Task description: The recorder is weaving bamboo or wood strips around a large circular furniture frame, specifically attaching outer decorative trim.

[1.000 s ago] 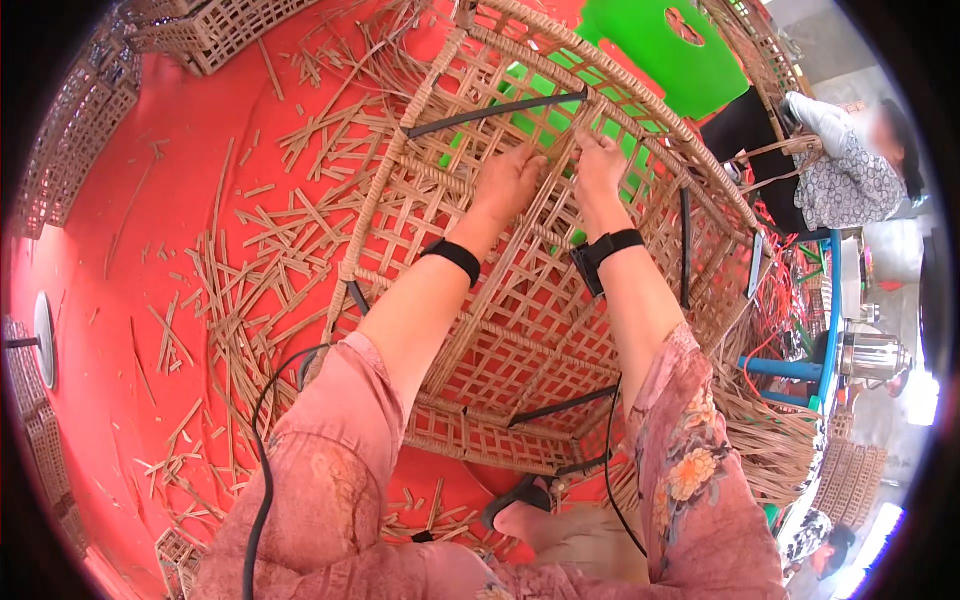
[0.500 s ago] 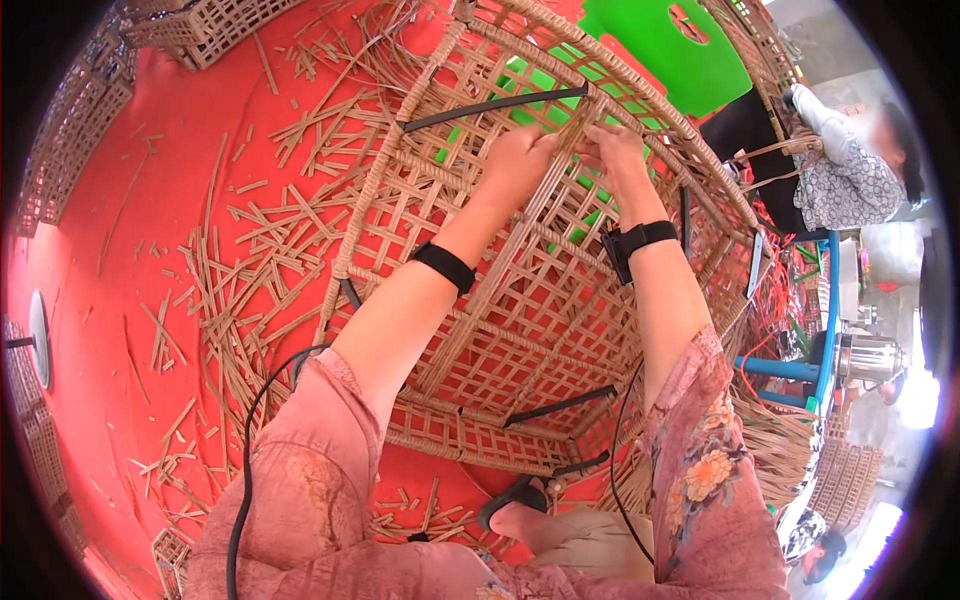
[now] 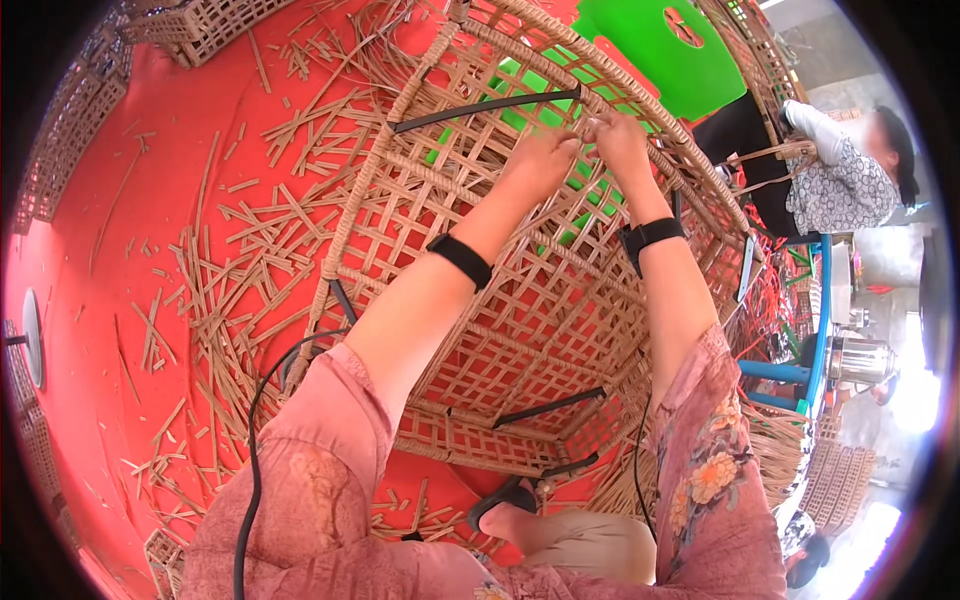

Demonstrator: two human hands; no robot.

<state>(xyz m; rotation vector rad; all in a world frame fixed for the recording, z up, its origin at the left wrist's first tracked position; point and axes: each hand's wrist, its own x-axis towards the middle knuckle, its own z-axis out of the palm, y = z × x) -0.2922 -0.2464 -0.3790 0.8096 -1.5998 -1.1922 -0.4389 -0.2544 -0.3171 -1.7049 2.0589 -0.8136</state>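
A large rectangular basket [image 3: 342, 235] of tan woven strips lies tilted before me, its open lattice filling the middle of the view. Black bands [image 3: 485, 108] cross parts of its frame. Close together at the basket's far end, my two hands work near the corded edge. My left hand [image 3: 543, 160] is slightly blurred, its fingers curled in a pinch on a thin tan strip that runs down beside the forearm. My right hand [image 3: 617, 143] is bent closed at the edge, and its fingertips hide whatever they grip.
Cut strips [image 3: 250, 255] lie scattered over the red floor covering [image 3: 90, 330] on the left. Beyond the basket is a green plastic seat [image 3: 665, 60]. Another person [image 3: 850, 185] sits at right, above a blue metal frame [image 3: 775, 372] and a shiny metal pot [image 3: 862, 360].
My left hand has moved right and slightly down, closer to my right hand. The strip bundle that ran down from between the hands is now mostly out of sight. The basket shifts slightly left in view.
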